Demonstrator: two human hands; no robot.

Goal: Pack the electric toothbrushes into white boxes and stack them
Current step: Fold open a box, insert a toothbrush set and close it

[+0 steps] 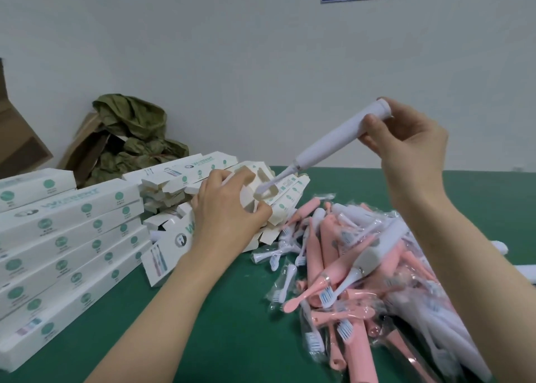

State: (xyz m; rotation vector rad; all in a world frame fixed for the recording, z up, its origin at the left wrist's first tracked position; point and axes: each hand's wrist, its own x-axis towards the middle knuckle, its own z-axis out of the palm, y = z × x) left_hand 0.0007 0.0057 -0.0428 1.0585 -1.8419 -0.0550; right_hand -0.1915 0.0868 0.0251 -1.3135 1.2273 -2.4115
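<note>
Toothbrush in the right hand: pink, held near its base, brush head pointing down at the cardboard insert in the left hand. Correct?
No: the toothbrush in the right hand is white, not pink, as the head view shows; pink ones lie in the pile. It is held near its base, brush head pointing down at the cardboard insert in the left hand.

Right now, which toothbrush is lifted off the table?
The white toothbrush gripped by the right hand: it is in the air, head tilted down toward the box that the left hand holds. The others lie in the pile on the table.
</note>
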